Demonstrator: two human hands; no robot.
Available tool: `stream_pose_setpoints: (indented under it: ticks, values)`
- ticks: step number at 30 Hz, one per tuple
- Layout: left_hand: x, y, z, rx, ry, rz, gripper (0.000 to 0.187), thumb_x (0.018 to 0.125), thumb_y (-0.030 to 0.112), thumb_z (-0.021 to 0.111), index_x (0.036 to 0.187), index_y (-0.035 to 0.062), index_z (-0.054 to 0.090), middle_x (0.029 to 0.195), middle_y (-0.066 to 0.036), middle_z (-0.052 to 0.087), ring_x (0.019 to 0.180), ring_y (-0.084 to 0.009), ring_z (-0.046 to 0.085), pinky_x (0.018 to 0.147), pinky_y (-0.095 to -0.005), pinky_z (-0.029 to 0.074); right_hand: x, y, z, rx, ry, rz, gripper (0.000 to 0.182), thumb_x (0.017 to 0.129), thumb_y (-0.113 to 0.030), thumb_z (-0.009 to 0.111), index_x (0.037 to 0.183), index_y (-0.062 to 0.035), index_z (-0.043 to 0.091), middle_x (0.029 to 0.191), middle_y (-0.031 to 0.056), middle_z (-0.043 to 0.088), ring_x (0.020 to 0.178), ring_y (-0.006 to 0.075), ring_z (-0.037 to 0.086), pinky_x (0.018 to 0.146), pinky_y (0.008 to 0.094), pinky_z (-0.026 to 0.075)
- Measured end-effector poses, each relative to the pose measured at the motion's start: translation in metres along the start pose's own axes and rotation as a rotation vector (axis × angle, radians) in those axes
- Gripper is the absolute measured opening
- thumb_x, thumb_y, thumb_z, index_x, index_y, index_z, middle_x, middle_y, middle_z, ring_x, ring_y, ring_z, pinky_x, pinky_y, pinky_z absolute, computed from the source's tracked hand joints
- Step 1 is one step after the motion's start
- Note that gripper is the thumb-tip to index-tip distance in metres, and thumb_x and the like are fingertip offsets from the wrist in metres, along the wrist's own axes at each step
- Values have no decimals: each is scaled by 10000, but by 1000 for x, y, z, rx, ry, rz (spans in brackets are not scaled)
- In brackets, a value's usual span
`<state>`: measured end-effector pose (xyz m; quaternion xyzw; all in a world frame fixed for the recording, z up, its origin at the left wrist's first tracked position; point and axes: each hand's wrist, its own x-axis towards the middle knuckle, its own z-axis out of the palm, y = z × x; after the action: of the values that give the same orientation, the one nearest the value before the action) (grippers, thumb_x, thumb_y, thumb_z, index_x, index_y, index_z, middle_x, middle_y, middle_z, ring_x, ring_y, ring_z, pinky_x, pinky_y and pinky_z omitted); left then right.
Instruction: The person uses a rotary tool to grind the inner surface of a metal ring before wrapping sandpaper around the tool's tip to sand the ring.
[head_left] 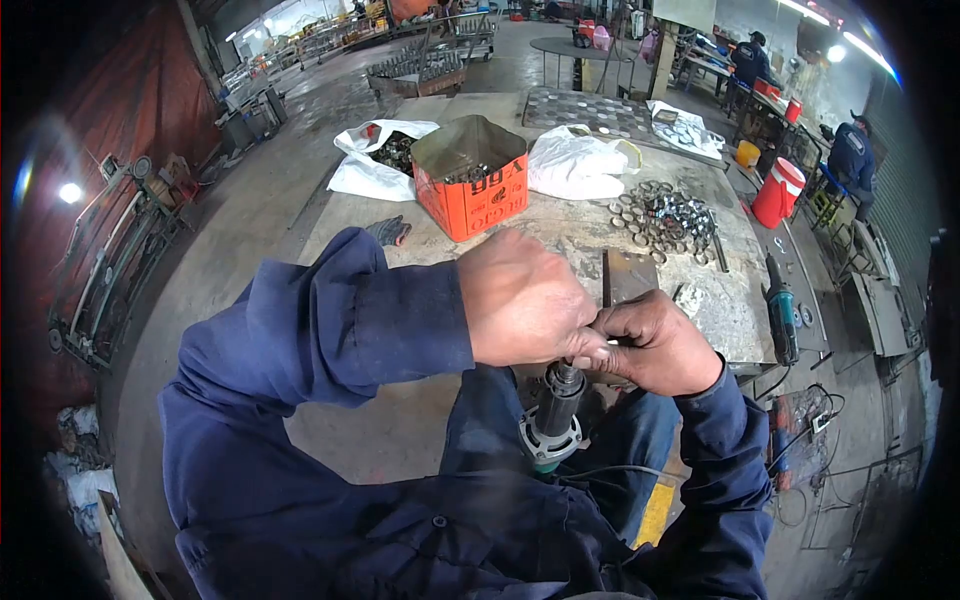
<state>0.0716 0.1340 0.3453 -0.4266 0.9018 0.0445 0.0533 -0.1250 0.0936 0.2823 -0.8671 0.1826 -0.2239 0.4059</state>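
A die grinder (556, 412) stands upright between my knees, its collet end pointing up. My left hand (527, 297) is closed just above that tip, its fingers curled over and mostly hidden from view. Against it, my right hand (660, 345) is also closed, with thumb and fingertips pinched together at the same spot. Whatever the two hands hold there is too small and too covered to make out. Just beyond my hands, a brown metal plate (630, 275) lies on the worktable (345, 215).
On the table are an orange tin (472, 205) of small metal parts, white bags (575, 165), a dark glove (388, 231) and a heap of metal rings (665, 218). A second grinder (782, 312) lies at the right edge. Two people sit working farther right, near a red cooler (778, 192).
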Motion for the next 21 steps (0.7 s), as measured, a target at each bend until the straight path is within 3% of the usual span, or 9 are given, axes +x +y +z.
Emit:
stream_pose_setpoints:
  ticks: [3,5,6,9,11,14,16,18,21]
  values:
    - [3,-4,7,-132,-96,3,255,841,240,588,892,-2,526,829,-174,543,836,-358,560,684,-436,438,-1,0,-1,-38,-24,-45,156,788,-139,714,851,-7,661,675,131,605,590,177,584,572,304,461]
    - [4,-17,32,-368,286,426,259,844,252,573,873,-2,530,815,-183,541,814,-361,561,674,-439,435,-1,5,-1,-33,-57,-47,153,779,-136,723,860,-14,674,640,126,599,565,191,587,554,303,457]
    - [3,-19,32,-393,267,438,255,841,245,563,884,-2,516,831,-186,534,827,-360,553,693,-431,436,-1,4,-1,-73,-57,8,162,771,-132,733,861,-8,681,619,130,599,547,195,593,541,299,455]
    - [-4,-16,30,-335,355,322,275,822,273,585,838,-1,566,765,-176,569,757,-355,582,648,-430,452,-1,7,2,-60,0,-6,171,752,-117,749,838,12,676,605,89,612,522,121,569,517,264,448]
    - [-7,-4,13,-97,261,129,307,797,319,605,761,15,621,662,-156,594,645,-354,601,575,-439,460,2,4,2,-30,4,2,175,749,-119,753,838,11,677,609,77,617,528,109,567,517,257,446]
    - [3,-8,30,-196,376,194,348,783,370,617,703,33,646,589,-141,593,567,-352,600,523,-450,456,3,1,2,-60,-33,38,171,753,-128,753,845,-2,681,632,68,627,559,105,578,523,248,442]
    - [4,-9,36,-160,395,242,336,777,369,621,718,39,647,609,-143,596,590,-346,605,541,-446,461,1,5,3,153,-74,120,154,762,-119,743,866,-21,686,641,68,625,567,110,580,531,258,445]
    - [4,-9,38,-407,561,448,318,773,351,625,715,39,638,605,-145,592,585,-345,603,526,-442,459,2,5,12,128,-12,49,172,749,-144,752,831,-13,678,649,80,633,564,128,583,534,265,442]
    - [-7,-11,25,-236,359,235,289,780,320,625,751,32,623,637,-153,594,618,-351,605,544,-445,460,2,2,7,-9,0,-1,174,758,-148,740,858,-20,680,669,83,641,582,145,596,564,270,451]
